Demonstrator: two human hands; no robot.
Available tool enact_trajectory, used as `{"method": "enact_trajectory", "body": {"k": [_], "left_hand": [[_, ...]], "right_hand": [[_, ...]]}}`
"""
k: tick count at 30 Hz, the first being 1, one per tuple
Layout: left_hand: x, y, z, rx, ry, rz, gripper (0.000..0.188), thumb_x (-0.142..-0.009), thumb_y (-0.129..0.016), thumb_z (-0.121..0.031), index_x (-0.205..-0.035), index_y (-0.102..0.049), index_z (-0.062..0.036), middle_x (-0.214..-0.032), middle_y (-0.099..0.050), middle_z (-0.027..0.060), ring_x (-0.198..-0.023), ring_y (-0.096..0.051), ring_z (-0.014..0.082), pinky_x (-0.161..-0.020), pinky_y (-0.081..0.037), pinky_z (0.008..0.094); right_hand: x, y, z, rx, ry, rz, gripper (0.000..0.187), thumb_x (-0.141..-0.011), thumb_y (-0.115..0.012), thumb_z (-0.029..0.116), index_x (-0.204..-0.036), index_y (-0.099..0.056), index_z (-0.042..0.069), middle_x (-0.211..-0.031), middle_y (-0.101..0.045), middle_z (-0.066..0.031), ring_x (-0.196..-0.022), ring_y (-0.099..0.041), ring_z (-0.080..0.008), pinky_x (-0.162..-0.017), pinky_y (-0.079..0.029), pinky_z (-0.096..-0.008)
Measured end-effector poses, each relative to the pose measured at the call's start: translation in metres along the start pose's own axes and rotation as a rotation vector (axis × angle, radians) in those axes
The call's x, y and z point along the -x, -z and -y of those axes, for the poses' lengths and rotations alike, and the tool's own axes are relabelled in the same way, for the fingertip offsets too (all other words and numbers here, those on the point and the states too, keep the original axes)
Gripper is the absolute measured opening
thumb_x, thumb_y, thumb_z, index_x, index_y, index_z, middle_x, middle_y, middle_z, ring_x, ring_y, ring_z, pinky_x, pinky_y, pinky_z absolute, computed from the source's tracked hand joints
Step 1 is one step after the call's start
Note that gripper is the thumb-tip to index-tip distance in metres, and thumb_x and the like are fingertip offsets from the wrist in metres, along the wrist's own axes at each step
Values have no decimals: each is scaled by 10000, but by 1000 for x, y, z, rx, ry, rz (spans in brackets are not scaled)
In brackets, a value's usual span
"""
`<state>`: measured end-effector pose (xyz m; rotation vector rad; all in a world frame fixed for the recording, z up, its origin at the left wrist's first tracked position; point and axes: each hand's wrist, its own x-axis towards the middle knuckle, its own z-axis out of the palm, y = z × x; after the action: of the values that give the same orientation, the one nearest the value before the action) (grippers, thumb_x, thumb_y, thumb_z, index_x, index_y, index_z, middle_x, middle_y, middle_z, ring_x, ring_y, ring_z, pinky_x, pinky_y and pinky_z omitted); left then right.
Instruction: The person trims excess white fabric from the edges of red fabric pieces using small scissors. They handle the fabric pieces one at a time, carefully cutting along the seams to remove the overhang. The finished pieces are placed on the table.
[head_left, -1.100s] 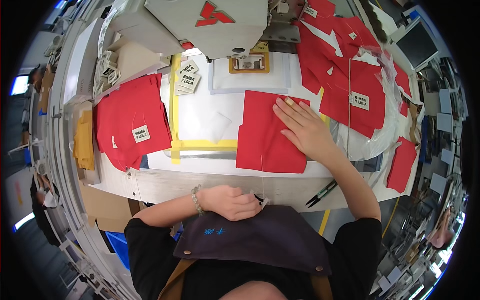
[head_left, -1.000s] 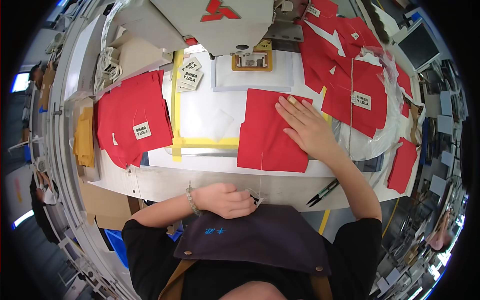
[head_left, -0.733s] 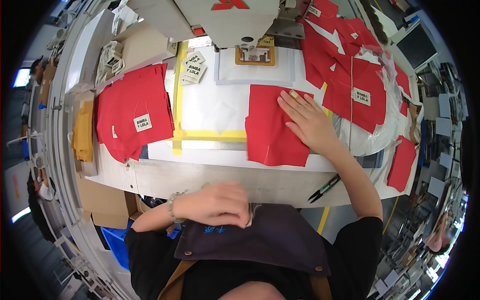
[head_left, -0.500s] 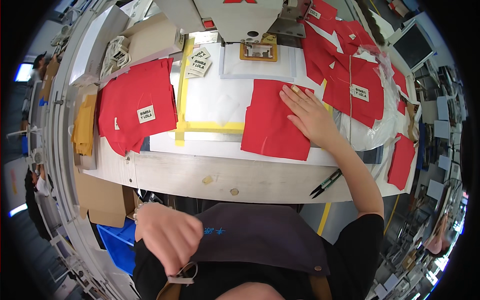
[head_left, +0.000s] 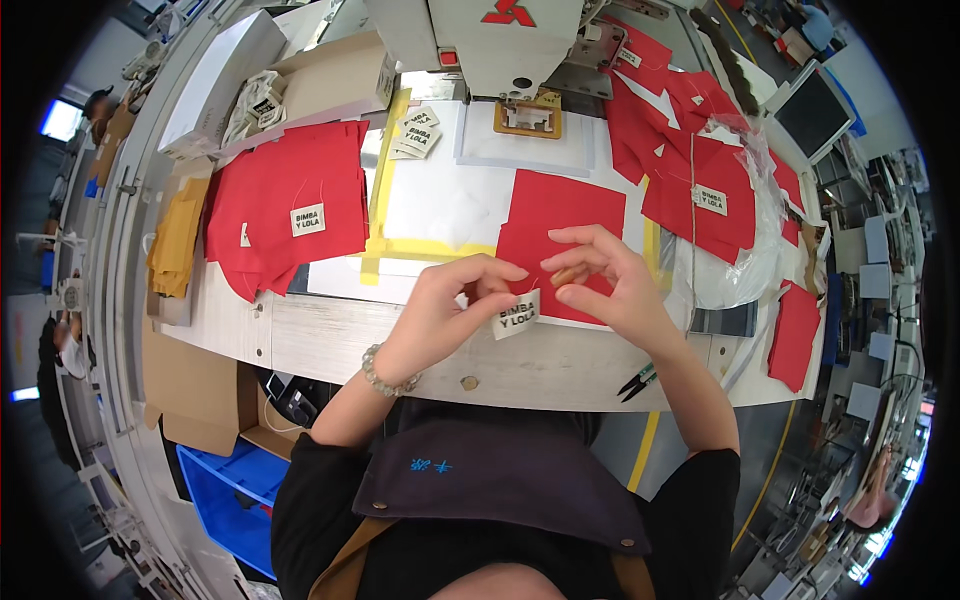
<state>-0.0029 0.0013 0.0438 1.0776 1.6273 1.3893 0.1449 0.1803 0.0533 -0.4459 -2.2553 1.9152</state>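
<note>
Between the thumb and finger of my left hand point(head_left: 462, 297) is a small white fabric label point(head_left: 516, 315) with dark lettering. It hangs over the lower left edge of a red fabric piece point(head_left: 568, 205) lying on the white work plate. My right hand point(head_left: 612, 285) is just right of the label, above the same red piece. Its thumb and fingers are curved but apart, and a tan wrap point(head_left: 568, 276) shows around one finger. Beyond the red piece stands the white sewing machine head point(head_left: 490, 50), with a brass-coloured clamp frame point(head_left: 528, 120) under it.
Labelled red pieces point(head_left: 285, 200) are stacked at left, with more red pieces point(head_left: 700, 170) at right. Loose labels point(head_left: 417, 135) lie on the plate point(head_left: 440, 200). Green-handled thread snips point(head_left: 637, 382) rest at the table's front edge. A cardboard box point(head_left: 340, 90) holds labels.
My left hand has risen from over my lap to the table and now holds a label. My right hand has lifted off the red piece and moved nearer to me.
</note>
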Motion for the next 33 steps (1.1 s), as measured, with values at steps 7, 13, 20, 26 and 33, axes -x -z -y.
{"method": "enact_trajectory", "body": {"k": [7, 13, 20, 26, 33], "left_hand": [[-24, -15, 21, -161, -87, -128, 236, -843, -632, 10, -1058, -535, -8, -798, -606, 33, -680, -567, 85, -624, -461, 227], [-23, -31, 33, -598, -295, -149, 169, -755, -702, -38, -891, -602, -26, -792, -563, 63, -735, -564, 218, -664, -476, 321], [-23, -42, 47, -734, -363, -151, 87, -743, -686, -23, -799, -620, -33, -769, -547, 81, -756, -558, 269, -686, -463, 356], [-25, -32, 45, -411, -290, -109, 84, -752, -653, 45, -798, -620, -16, -731, -562, 83, -683, -544, 237, -606, -441, 313], [-10, -7, 37, -226, -111, -25, 45, -790, -650, 30, -803, -644, -13, -749, -594, 85, -658, -550, 211, -593, -439, 295]], "right_hand": [[-18, 11, -35, -156, 93, -236, 174, -906, -492, -57, -1067, -513, 4, -842, -549, -14, -803, -543, -41, -719, -426, -188], [-29, 15, -60, 87, 215, -439, 125, -955, -463, 3, -1068, -508, 28, -889, -554, -19, -804, -544, -60, -742, -426, -194], [-29, 17, -67, 2, 93, -466, 114, -984, -420, 54, -1066, -497, 32, -943, -568, -46, -750, -566, -74, -616, -470, -209], [-30, 16, -66, 33, 105, -471, 110, -983, -417, 49, -1062, -488, 22, -932, -559, -57, -675, -570, -86, -594, -476, -218], [-30, 15, -68, 41, 105, -471, 97, -978, -419, 39, -1045, -487, 20, -924, -556, -57, -670, -570, -87, -592, -472, -220]]}}
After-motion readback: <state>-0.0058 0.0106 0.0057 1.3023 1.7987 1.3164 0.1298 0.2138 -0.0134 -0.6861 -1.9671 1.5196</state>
